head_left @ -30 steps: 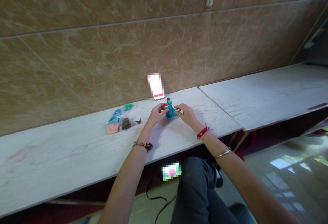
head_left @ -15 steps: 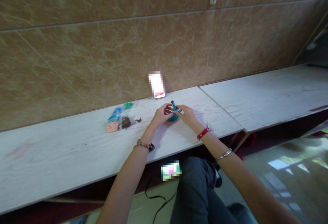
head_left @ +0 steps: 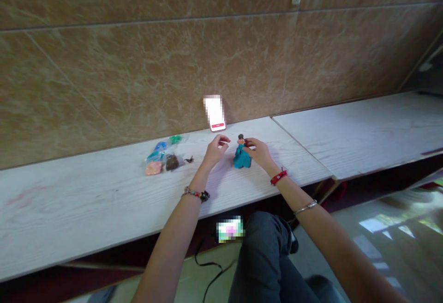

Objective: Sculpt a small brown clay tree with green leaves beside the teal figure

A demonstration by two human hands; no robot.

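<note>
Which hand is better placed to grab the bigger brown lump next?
Probably the left hand: it looks free and nearer the brown lump, while the right hand holds the blue-dressed figure.

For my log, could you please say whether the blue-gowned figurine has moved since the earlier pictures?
Yes: judged against the white-screened rectangular phone, the figurine has moved rightward and toward the viewer.

the right hand [head_left: 260, 153] partly hides the turquoise figurine [head_left: 241, 159].

Left: multicoloured beaded bracelet [head_left: 195, 194]. Right: red wristband [head_left: 278, 177], silver bangle [head_left: 306, 207]. Dark grey trousers [head_left: 265, 252].
</note>
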